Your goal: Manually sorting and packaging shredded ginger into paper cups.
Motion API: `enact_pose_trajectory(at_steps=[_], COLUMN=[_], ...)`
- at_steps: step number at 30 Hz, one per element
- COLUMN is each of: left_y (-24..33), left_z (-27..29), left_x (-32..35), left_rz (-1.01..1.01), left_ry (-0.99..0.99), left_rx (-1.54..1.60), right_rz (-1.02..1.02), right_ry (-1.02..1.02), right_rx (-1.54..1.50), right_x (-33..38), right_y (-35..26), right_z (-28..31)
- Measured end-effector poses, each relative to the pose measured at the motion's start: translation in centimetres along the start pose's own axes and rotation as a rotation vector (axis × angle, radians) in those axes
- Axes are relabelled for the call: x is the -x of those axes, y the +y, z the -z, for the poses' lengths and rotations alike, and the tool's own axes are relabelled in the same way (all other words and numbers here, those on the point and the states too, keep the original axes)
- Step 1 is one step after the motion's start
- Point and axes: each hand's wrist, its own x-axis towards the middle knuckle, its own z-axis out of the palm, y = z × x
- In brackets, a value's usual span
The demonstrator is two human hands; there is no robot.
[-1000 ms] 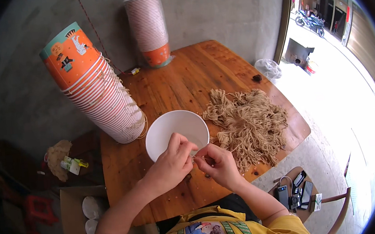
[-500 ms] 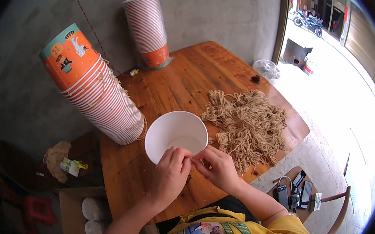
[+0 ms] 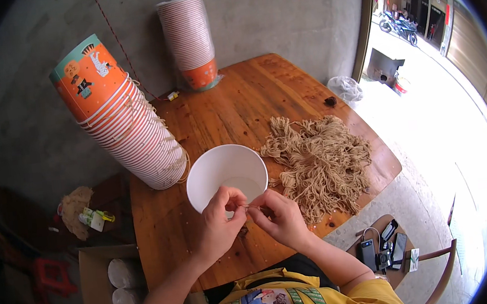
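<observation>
At table [image 3: 228,113] edge, L hand [image 3: 218,226] & R hand [image 3: 281,218] both pinched shut on thin string [image 3: 252,207], just by white bowl [image 3: 226,174]; cord pile [image 3: 317,163] to right.

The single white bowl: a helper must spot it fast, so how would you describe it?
On the round wooden table, look near the front edge, just beyond the left hand and right hand. The empty white paper bowl stands alone and upright, unlike the leaning orange stack of nested bowls beside it.

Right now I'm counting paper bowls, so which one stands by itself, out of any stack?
The white bowl at the hands, open side up; the rest sit nested in the leaning stack and the upright stack.
</observation>
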Motion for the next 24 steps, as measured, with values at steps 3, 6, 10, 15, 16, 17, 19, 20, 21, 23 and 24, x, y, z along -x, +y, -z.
enact_pose_trajectory(at_steps=[3, 6, 10, 15, 16, 17, 19, 20, 21, 23, 24], left_y=[0.0, -0.4, -0.3, -0.4, -0.1, 0.1, 0.0, 0.0, 0.0, -0.1, 0.0], left_z=[0.2, 0.6, 1.3, 1.7, 1.8, 1.9, 1.9, 1.9, 1.9, 1.9, 1.9], left_x=[-0.4, -0.7, -1.8, -2.4, -2.4, -2.5, -2.7, -2.8, -2.8, -2.8, -2.8], left_rz=[0.061, 0.092, 0.228, 0.438, 0.47, 0.502, 0.505, 0.507, 0.506, 0.517, 0.517], left_ry=[-0.054, -0.101, -0.239, -0.261, -0.269, -0.277, -0.277, -0.279, -0.28, -0.287, -0.287], left_rx=[0.064, 0.163, 0.295, 0.49, 0.524, 0.557, 0.544, 0.533, 0.535, 0.534, 0.534], right_rz=[-0.125, -0.237, -0.246, -0.284, -0.285, -0.284, -0.284, -0.223, -0.161, -0.093, -0.024], right_ry=[-0.007, -0.021, -0.023, -0.029, -0.03, -0.026, -0.021, 0.016, 0.053, 0.064, 0.075], right_rx=[-0.104, -0.216, -0.181, -0.255, -0.257, -0.254, -0.249, -0.21, -0.171, -0.106, -0.04], right_x=[0.0, 0.0, -0.1, -0.1, 0.0, 0.0, 0.1, 0.2, 0.2, 0.1, 0.1], right_y=[0.1, 0.1, 0.1, -0.2, -0.2, -0.1, -0.2, -0.4, -0.5, 0.1, 0.3], right_z=[0.1, -0.1, 0.0, 0.0, 0.0, 0.1, 0.3, 0.3, 0.4, 0.3, 0.3])
